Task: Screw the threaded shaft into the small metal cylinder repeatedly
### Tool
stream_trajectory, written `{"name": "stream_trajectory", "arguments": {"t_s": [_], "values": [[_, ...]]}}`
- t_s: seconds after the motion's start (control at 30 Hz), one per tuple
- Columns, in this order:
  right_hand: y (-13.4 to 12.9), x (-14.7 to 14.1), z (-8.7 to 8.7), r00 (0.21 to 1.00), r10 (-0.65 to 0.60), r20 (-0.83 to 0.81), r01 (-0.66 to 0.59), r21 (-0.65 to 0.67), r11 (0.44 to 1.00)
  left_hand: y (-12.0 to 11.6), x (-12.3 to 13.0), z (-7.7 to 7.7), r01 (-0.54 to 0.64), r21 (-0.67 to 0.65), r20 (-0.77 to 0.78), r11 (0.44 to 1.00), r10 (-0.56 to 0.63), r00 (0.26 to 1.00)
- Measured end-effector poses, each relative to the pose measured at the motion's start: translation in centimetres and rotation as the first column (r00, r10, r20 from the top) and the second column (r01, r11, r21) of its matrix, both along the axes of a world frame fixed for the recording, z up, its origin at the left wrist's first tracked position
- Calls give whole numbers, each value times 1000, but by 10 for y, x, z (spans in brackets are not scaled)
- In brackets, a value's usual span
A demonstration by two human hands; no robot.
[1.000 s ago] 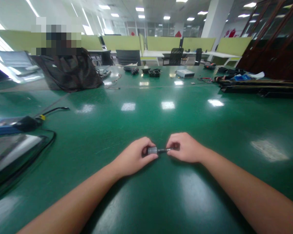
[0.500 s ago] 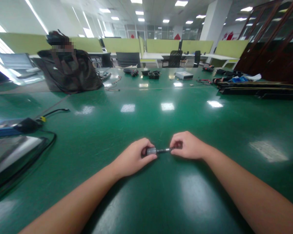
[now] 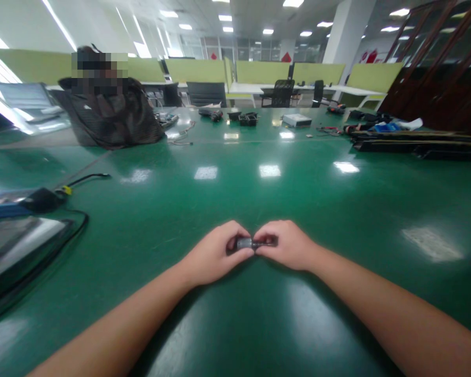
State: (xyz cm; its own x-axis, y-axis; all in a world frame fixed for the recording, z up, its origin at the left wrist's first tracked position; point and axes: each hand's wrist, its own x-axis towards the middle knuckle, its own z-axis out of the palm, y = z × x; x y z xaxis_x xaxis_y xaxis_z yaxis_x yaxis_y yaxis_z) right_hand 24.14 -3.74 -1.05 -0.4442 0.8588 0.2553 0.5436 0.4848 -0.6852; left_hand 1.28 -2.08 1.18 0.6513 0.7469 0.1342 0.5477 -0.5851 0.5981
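A small tool with a clear grey handle and a thin dark shaft lies level just above the green table. My left hand is closed around the handle, thumb below and fingers above. From the right, my right hand pinches the shaft close to where it meets the handle. The fingertips of both hands nearly touch. The far end of the shaft runs into the curl of my right hand, where its tip is partly hidden.
To the left lie a blue device, a flat silver-grey device and a black cable. Behind stand a large dark bag, black parts and a white box. Black panels lie at the far right.
My right hand has moved left along the shaft, from its far end to beside the handle. My left hand has stayed nearly in place, still holding the handle.
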Motion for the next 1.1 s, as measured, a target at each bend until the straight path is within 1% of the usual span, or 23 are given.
{"name": "stream_trajectory", "arguments": {"t_s": [0.13,0.2,0.43,0.73,1.1], "values": [[0,1,3,999,32,20,-34,75,997,1,1,0,1,6,-7,1000,-1,1000],[0,0,4,999,46,25,-48,91,995,1,1,0,1,9,-14,1000,-1,1000],[-1,0,3,998,55,41,-58,95,994,1,-1,-2,-29,-10,-29,1000,28,999],[0,0,5,997,72,33,-75,101,992,1,0,0,-28,-24,-22,999,28,999],[-1,1,5,997,64,39,-67,93,993,2,-1,-3,-16,-15,-30,1000,16,999]]}}
